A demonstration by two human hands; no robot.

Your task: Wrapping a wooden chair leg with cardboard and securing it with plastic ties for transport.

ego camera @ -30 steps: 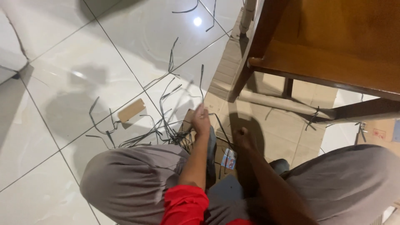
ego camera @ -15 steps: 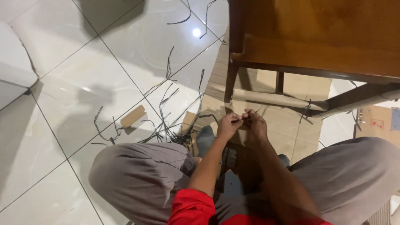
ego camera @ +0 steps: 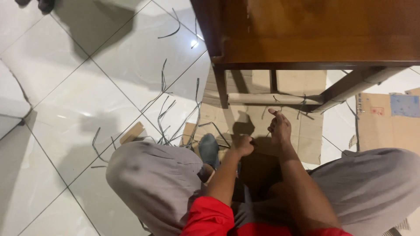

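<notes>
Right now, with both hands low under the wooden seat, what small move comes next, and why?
Probably raise the right hand to the wrapped lower rail: its fingers already point there, loose strip ends hang off it, and the left hand is closed just below.

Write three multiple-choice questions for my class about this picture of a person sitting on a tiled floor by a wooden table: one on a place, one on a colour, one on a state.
1. Where does the flattened cardboard lie?
A. On the table top
B. On the floor under the wooden table
C. On the person's lap

2. What colour is the sleeve on the person's left arm?
A. Red
B. Blue
C. Green

3. How is the right hand held?
A. In a tight fist
B. Flat on the table top
C. Raised over the cardboard, fingers loose, thumb out

Answers: 1 B, the brown sheet spreads between the table legs. 2 A, the cuff above the left hand is bright red. 3 C, the hand hovers with its fingers loose and thumb out.
</notes>
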